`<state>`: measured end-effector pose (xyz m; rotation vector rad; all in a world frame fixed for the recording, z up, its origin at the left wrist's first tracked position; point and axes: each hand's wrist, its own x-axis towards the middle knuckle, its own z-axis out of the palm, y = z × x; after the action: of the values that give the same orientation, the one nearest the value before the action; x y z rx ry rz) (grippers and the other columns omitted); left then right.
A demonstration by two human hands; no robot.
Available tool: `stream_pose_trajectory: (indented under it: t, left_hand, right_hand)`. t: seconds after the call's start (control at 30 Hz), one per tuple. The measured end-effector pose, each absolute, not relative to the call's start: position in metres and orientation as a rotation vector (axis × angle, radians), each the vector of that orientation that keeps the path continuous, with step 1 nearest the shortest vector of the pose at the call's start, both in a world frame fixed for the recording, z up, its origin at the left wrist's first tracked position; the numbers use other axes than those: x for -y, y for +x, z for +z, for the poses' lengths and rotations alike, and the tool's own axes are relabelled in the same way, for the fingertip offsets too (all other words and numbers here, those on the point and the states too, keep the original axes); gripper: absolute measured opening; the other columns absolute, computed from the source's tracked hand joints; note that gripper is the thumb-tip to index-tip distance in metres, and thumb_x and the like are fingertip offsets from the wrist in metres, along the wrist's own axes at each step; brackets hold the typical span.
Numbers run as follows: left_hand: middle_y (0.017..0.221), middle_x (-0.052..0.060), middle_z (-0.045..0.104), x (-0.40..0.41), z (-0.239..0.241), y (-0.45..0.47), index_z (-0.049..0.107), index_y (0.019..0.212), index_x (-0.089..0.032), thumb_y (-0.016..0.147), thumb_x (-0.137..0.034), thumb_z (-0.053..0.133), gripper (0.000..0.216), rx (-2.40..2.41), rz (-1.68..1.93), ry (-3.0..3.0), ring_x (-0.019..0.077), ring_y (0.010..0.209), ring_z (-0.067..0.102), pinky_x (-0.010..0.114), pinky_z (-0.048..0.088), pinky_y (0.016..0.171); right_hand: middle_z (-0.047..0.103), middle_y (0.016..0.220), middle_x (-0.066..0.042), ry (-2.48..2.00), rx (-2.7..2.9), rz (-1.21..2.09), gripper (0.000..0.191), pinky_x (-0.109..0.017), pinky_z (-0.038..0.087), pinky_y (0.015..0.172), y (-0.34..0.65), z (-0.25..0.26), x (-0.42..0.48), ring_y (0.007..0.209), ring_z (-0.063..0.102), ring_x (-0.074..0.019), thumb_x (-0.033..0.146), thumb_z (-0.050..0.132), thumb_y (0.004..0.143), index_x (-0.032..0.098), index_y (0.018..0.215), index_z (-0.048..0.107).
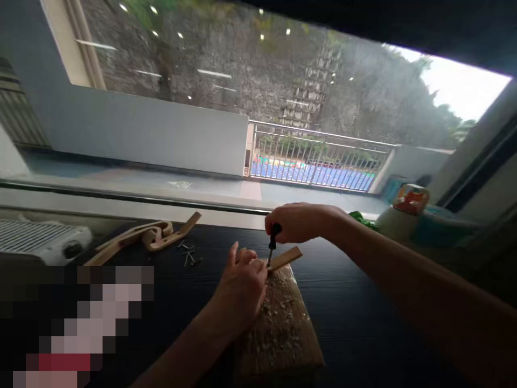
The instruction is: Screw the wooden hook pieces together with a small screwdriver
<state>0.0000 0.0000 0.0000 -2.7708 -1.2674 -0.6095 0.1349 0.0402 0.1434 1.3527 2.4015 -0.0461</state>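
Note:
My right hand (297,223) is closed around the black handle of a screwdriver (272,240), held upright with its shaft pointing down. The tip meets a light wooden piece (286,258) near the far end of a wooden board (283,318). My left hand (244,280) presses that wooden piece against the board, its fingers closed over the left part and hiding it. Wood shavings lie scattered over the board. To the left of my left hand, several loose screws (188,253) rest on the dark table.
Curved wooden parts (153,237) lie at the table's left, beside a white ribbed appliance (44,240) with a dark knob. A dark table (343,302) runs beneath a large window. At the right stands a jar-like container (410,199). A blurred patch covers the lower left.

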Motion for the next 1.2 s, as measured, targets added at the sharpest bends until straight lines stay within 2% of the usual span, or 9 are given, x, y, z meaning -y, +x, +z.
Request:
stream_pose_trajectory:
  t: [0.13,0.23,0.37,0.53,0.67,0.8,1.2]
  left_hand:
    - [0.100,0.005,0.060,0.003,-0.002,-0.001,0.056,0.107,-0.020,0.083,-0.020,0.042,0.028,1.278,-0.621,-2.762,0.0232,0.106,0.044,0.055,0.009,0.108]
    - [0.102,0.005,0.060,0.003,-0.001,-0.001,0.056,0.108,-0.020,0.082,-0.020,0.043,0.029,1.279,-0.615,-2.764,0.0234,0.107,0.044,0.055,0.010,0.108]
    - [0.102,0.004,0.061,0.003,0.000,0.000,0.056,0.109,-0.019,0.081,-0.019,0.044,0.030,1.285,-0.611,-2.764,0.0235,0.107,0.043,0.054,0.009,0.108]
    - [0.103,0.004,0.061,0.002,-0.001,0.000,0.055,0.111,-0.019,0.081,-0.019,0.045,0.032,1.274,-0.624,-2.755,0.0237,0.107,0.044,0.054,0.010,0.108]
    - [0.105,0.004,0.061,0.003,-0.001,0.000,0.055,0.112,-0.019,0.083,-0.020,0.043,0.032,1.275,-0.624,-2.760,0.0233,0.107,0.044,0.054,0.009,0.108]
    - [0.106,0.004,0.061,0.004,-0.002,-0.001,0.056,0.111,-0.019,0.083,-0.021,0.042,0.031,1.279,-0.626,-2.771,0.0232,0.107,0.044,0.054,0.008,0.108]
    - [0.104,0.003,0.061,0.003,-0.001,0.000,0.055,0.111,-0.019,0.082,-0.019,0.044,0.032,1.285,-0.613,-2.764,0.0229,0.108,0.044,0.053,0.009,0.108]
  right_hand:
    - [0.065,0.086,-0.004,1.336,-2.405,-0.038,0.027,-0.025,0.035,0.053,0.131,0.139,-0.039,0.068,0.052,-0.0140,0.017,0.050,0.074,0.018,0.096,0.066]
    - [0.065,0.081,-0.005,1.338,-2.479,-0.060,0.024,-0.025,0.034,0.051,0.135,0.132,-0.044,0.064,0.052,-0.0132,0.024,0.049,0.075,0.016,0.090,0.066]
    - [0.064,0.073,-0.005,1.414,-2.506,-0.072,0.029,-0.025,0.032,0.049,0.142,0.123,-0.052,0.057,0.048,-0.0118,0.035,0.049,0.076,0.015,0.087,0.066]
    - [0.064,0.077,-0.006,1.440,-2.444,-0.010,0.033,-0.026,0.032,0.049,0.143,0.129,-0.051,0.058,0.049,-0.0127,0.039,0.050,0.075,0.015,0.091,0.067]
    - [0.065,0.085,-0.004,1.417,-2.482,-0.068,0.034,-0.025,0.035,0.053,0.140,0.142,-0.046,0.063,0.051,-0.0126,0.030,0.054,0.071,0.020,0.103,0.064]
    - [0.065,0.084,-0.004,1.393,-2.478,-0.124,0.030,-0.025,0.035,0.055,0.136,0.147,-0.044,0.065,0.051,-0.0120,0.019,0.051,0.071,0.019,0.097,0.067]
    - [0.064,0.078,-0.007,1.436,-2.493,-0.034,0.029,-0.025,0.032,0.050,0.145,0.130,-0.051,0.058,0.048,-0.0119,0.031,0.046,0.077,0.014,0.089,0.067]
